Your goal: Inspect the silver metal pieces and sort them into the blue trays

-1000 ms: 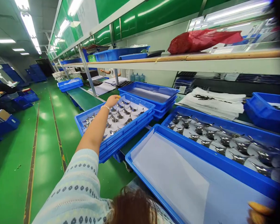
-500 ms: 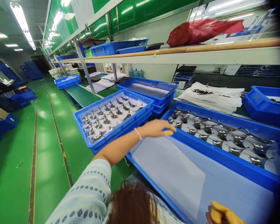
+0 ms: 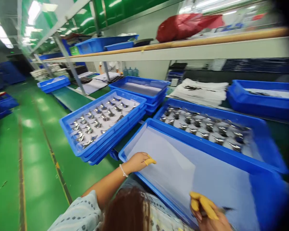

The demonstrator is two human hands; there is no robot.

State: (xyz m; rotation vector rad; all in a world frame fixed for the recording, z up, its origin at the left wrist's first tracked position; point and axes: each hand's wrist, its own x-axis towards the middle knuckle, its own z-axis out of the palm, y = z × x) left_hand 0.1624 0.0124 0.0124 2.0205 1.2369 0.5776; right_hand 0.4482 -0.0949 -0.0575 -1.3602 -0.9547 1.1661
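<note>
Left hand (image 3: 137, 162) has moved back from the parts rows to the near edge of the lined blue tray (image 3: 197, 142), relaxed and empty on its sheet (image 3: 173, 160). Right hand (image 3: 204, 208), wearing yellow finger cots (image 3: 202, 203), is clenched on a small dark metal part (image 3: 227, 209), blurred, above the sheet. Further metal parts (image 3: 195, 126) sit in rows in the next tray.

You've got two hands, your left hand (image 3: 138, 162) and right hand (image 3: 207, 213), over one paper-lined blue tray (image 3: 183, 138). One dark metal part (image 3: 227, 209) at your right fingertips. One filled parts tray (image 3: 110, 132) left of your grip, one filled parts tray (image 3: 207, 109) ahead, three more blue trays (image 3: 139, 84) farther out.
</note>
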